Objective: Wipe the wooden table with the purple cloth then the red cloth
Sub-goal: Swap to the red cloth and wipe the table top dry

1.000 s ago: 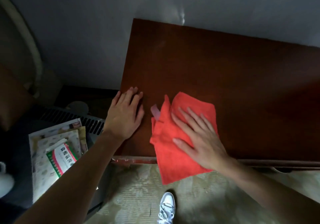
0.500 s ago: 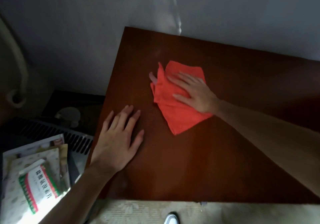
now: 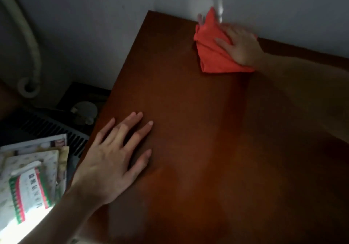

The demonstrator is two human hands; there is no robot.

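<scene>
Right hand (image 3: 240,48) presses flat, fingers spread, on the red cloth (image 3: 213,52) at the tabletop's (image 3: 198,139) one o'clock edge; left hand (image 3: 111,160) lies open at eight o'clock.

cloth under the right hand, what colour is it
Red, a plain orange-red with no pattern, on the cloth pressed under the right hand; it shows in the head view.

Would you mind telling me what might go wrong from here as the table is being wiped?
The red cloth is already bunched against the wall at the far edge of the wooden table, so the right hand may knock the wall or skip that strip. The left hand lies flat on the table, so the patch beneath it might go unwiped.
</scene>
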